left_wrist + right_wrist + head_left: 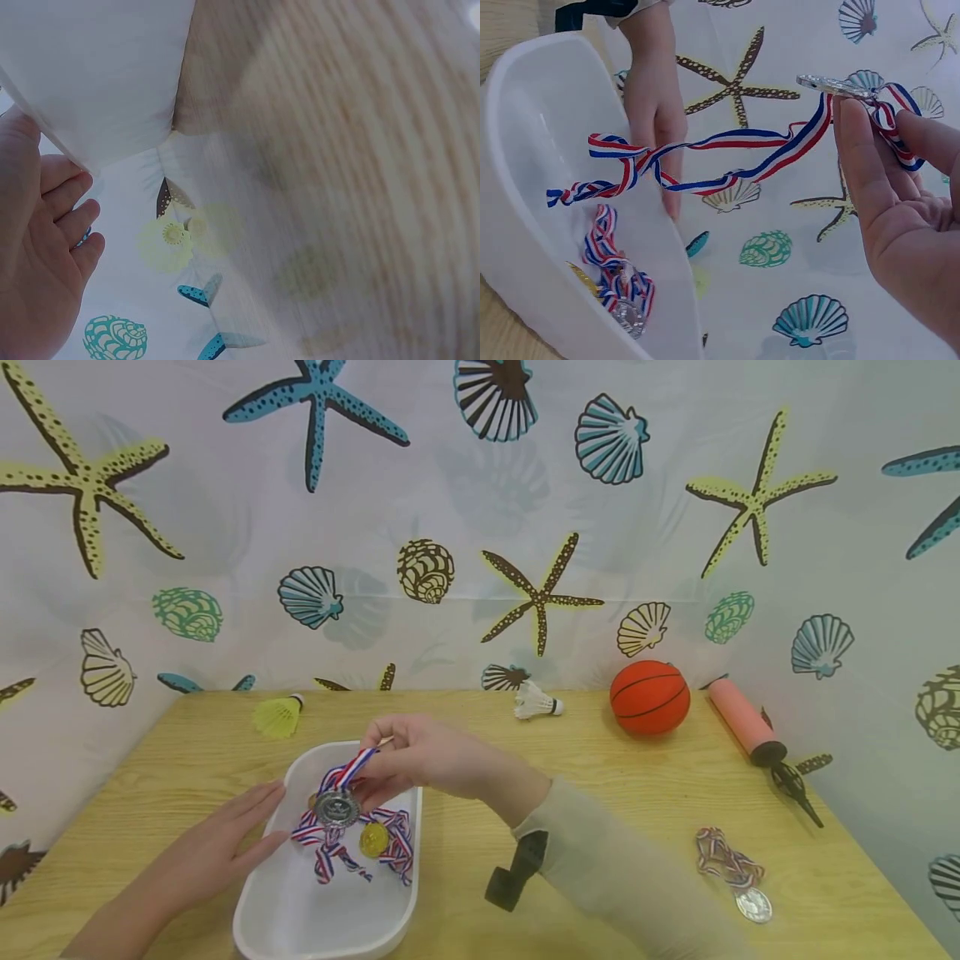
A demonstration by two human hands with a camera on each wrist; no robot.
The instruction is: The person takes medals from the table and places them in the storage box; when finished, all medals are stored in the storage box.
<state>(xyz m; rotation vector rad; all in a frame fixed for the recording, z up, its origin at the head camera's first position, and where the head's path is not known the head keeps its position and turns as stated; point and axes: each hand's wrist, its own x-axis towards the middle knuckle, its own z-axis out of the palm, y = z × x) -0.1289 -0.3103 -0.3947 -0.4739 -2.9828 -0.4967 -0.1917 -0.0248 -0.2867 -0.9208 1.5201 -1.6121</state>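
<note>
Silver medal [337, 808] is held above the white tray [330, 918], ribbon [356, 767] pinched in our right hand [431, 760], while our extended left hand [213, 843] touches the rim [417, 856], presumably for steadiness.

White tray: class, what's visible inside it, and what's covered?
The white tray holds a gold medal and tangled striped ribbons; the right wrist view also shows a silver medal there. Whatever lies under the ribbons is covered.
</note>
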